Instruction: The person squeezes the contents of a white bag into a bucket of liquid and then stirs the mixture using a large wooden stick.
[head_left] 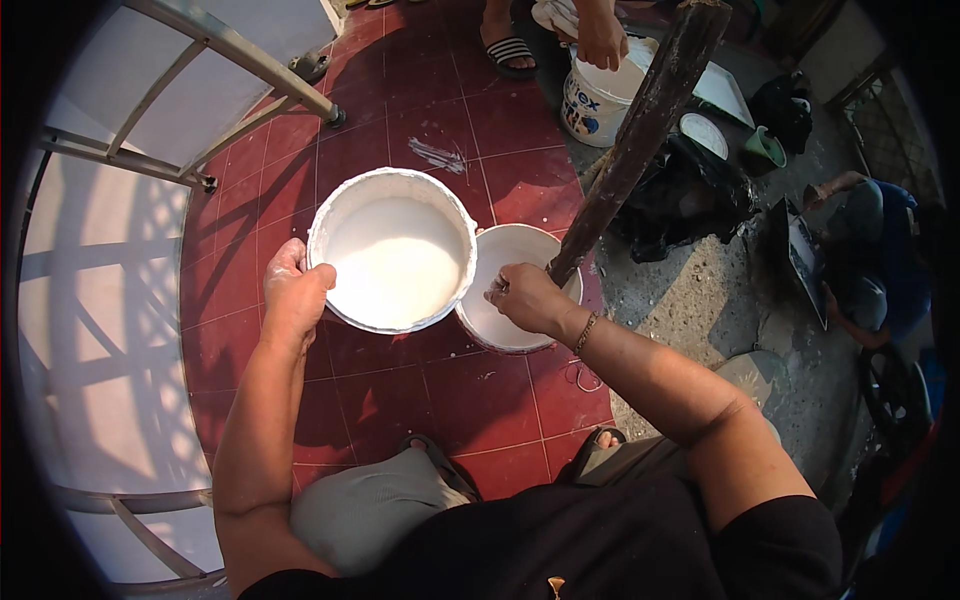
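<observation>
My left hand (297, 287) is closed on the left rim of a white bucket (322, 205), its thumb over the edge. Smooth white liquid (395, 262) fills part of that bucket, with sunlight across it. Close on its right stands a second white bucket (508, 343), partly overlapped by the first, with whitish coating inside. Over this second bucket my right hand (535, 300) is closed, fingers curled; what it grips, if anything, is hidden. A thick dark wooden pole (640, 135) slants down to just behind that hand; whether the two touch, I cannot tell.
Red floor tiles (390, 390) carry white smears. A metal-framed panel (200, 90) stands at left. At the top, another person's hand (600, 40) is at a printed white bucket (590, 110). Black plastic (680, 200) and a green container (765, 148) lie right; another person (870, 250) crouches there.
</observation>
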